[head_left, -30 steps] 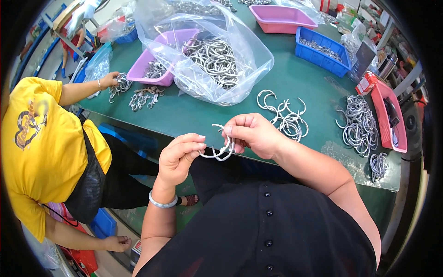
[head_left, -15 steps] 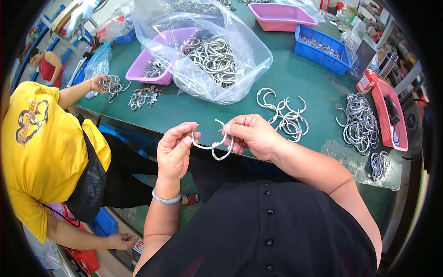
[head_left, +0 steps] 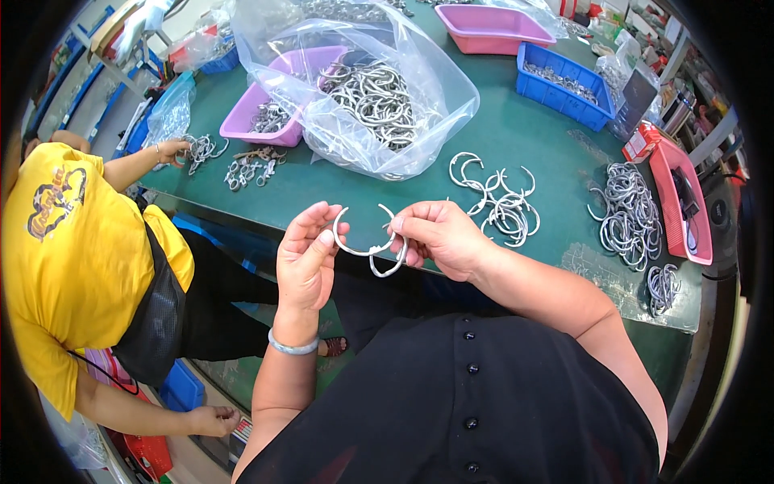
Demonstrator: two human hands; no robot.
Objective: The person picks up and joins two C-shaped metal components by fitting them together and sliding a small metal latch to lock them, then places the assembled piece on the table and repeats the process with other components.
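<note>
My left hand [head_left: 306, 256] pinches one arm of an open silver metal ring [head_left: 351, 252] between thumb and fingers, just past the table's near edge. On the other side, my right hand [head_left: 442, 239] grips metal ring parts between thumb and forefinger. A second curved silver piece [head_left: 385, 273] hangs below these right fingers; whether it is joined to the first is unclear. Beyond my right hand, several loose silver rings [head_left: 509, 216] lie on the green table [head_left: 330, 194], some spread open.
A clear plastic bag [head_left: 451, 109] of rings overlaps a purple basin [head_left: 234, 121]. Rings are piled [head_left: 629, 218] at right beside a pink tray [head_left: 703, 242]. A blue bin [head_left: 558, 93] and pink basin [head_left: 492, 45] stand behind. At left, a co-worker's hand [head_left: 171, 151] touches rings.
My left fingers have shifted up slightly, and the ring's left arm is raised and shows more fully. The co-worker's far hand has lowered toward the rings on the table.
</note>
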